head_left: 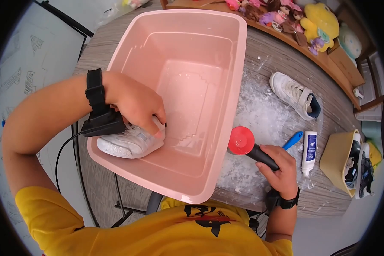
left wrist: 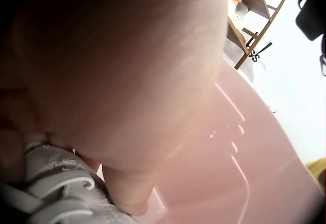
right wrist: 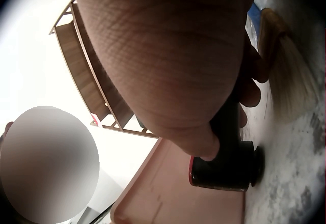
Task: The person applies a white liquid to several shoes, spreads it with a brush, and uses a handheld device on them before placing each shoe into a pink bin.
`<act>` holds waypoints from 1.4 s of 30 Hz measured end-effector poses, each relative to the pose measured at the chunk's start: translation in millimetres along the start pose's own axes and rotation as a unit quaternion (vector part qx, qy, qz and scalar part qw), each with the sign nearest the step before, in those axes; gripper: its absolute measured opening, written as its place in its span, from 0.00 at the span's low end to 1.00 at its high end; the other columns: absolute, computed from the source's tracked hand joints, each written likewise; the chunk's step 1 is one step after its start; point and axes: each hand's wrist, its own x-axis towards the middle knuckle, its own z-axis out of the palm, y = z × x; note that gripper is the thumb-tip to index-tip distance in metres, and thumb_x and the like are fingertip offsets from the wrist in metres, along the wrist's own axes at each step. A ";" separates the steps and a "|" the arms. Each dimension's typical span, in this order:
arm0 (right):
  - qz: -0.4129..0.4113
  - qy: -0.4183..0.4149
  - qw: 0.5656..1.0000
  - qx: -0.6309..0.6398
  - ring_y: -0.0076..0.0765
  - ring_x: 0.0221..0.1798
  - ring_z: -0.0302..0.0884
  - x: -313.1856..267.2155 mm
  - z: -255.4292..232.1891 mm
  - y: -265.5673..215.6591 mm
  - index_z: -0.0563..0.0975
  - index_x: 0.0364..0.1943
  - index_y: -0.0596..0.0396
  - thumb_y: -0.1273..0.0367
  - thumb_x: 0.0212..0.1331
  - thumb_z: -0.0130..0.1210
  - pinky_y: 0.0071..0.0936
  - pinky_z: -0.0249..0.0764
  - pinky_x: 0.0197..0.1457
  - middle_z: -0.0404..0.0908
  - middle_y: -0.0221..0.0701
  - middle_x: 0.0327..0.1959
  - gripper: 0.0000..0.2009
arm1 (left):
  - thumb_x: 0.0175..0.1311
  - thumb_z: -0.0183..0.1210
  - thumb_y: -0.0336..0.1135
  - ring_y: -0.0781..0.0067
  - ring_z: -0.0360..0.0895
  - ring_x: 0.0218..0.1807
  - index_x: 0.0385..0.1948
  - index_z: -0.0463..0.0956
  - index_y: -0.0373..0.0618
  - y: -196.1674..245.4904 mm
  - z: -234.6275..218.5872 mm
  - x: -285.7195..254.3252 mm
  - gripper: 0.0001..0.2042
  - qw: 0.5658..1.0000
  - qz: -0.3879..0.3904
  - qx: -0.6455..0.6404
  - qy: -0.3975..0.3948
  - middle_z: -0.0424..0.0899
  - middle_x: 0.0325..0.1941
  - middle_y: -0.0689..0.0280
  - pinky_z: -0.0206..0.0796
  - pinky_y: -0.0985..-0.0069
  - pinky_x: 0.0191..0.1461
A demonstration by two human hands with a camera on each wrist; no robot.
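My left hand (head_left: pixel 137 101) grips a white sneaker (head_left: pixel 130 143) by its heel end, inside the near left part of a pink plastic tub (head_left: pixel 192 102). The toe points left, and laces (left wrist: pixel 63 186) show in the left wrist view. My right hand (head_left: pixel 282 168) is wrapped round the black handle of a tool with a round red head (head_left: pixel 242 141), just right of the tub's rim. In the right wrist view, the tool's black end (right wrist: pixel 221 170) is close over the whitened tabletop. Its exact kind cannot be told.
White residue (head_left: pixel 260 111) covers the wooden table beside the tub. A second white sneaker (head_left: pixel 295 94) lies there, near a blue-handled brush (head_left: pixel 293 140) and a white bottle (head_left: pixel 310 149). A beige bin (head_left: pixel 338 160) holding shoes stands at right. Dolls (head_left: pixel 281 15) sit on a shelf behind.
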 end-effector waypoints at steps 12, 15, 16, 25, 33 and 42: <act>-0.005 0.004 1.000 -0.002 0.49 0.41 0.82 -0.9 -0.7 1.4 0.80 0.46 0.59 0.72 0.49 0.69 0.34 0.77 0.44 0.84 0.43 0.41 0.18 | 0.68 0.54 0.49 0.54 0.77 0.56 0.57 0.74 0.36 -7.3 11.0 5.0 0.26 0.996 0.073 0.024 0.039 0.81 0.55 0.50 0.65 0.70 0.62; -0.005 0.006 1.000 0.001 0.49 0.40 0.82 -1.1 -0.5 1.2 0.80 0.46 0.59 0.72 0.49 0.68 0.33 0.77 0.44 0.84 0.43 0.41 0.18 | 0.68 0.54 0.46 0.54 0.78 0.54 0.57 0.73 0.33 -10.8 9.1 2.6 0.25 0.994 0.102 -0.014 0.043 0.82 0.52 0.49 0.66 0.69 0.60; -0.005 0.007 1.000 0.001 0.49 0.40 0.82 -1.3 -0.5 1.0 0.80 0.46 0.59 0.72 0.49 0.68 0.33 0.77 0.44 0.84 0.43 0.41 0.18 | 0.68 0.55 0.45 0.54 0.78 0.53 0.57 0.73 0.32 -7.2 7.2 -0.3 0.25 0.993 0.109 -0.036 0.039 0.82 0.51 0.48 0.67 0.68 0.59; 0.016 0.000 1.000 0.000 0.48 0.40 0.80 -0.5 -2.4 -2.9 0.80 0.48 0.59 0.72 0.50 0.68 0.34 0.75 0.45 0.84 0.40 0.41 0.19 | 0.68 0.56 0.40 0.52 0.77 0.52 0.56 0.72 0.32 14.2 9.5 -41.6 0.21 0.976 0.069 -0.011 0.207 0.78 0.52 0.48 0.69 0.67 0.56; -0.048 0.021 0.999 -0.013 0.45 0.37 0.76 -7.2 -5.7 3.7 0.79 0.50 0.55 0.70 0.50 0.67 0.35 0.71 0.44 0.82 0.35 0.37 0.20 | 0.60 0.62 0.33 0.53 0.79 0.46 0.48 0.77 0.39 81.4 90.6 -112.5 0.15 0.860 0.318 -0.016 0.398 0.83 0.45 0.55 0.70 0.62 0.53; -0.041 0.021 0.995 -0.093 0.48 0.40 0.76 -6.4 8.5 1.5 0.77 0.51 0.55 0.66 0.55 0.65 0.39 0.69 0.46 0.80 0.37 0.34 0.20 | 0.62 0.64 0.31 0.38 0.71 0.60 0.73 0.27 0.33 79.3 178.8 -47.9 0.51 0.860 0.356 -0.124 0.343 0.66 0.64 0.35 0.63 0.59 0.65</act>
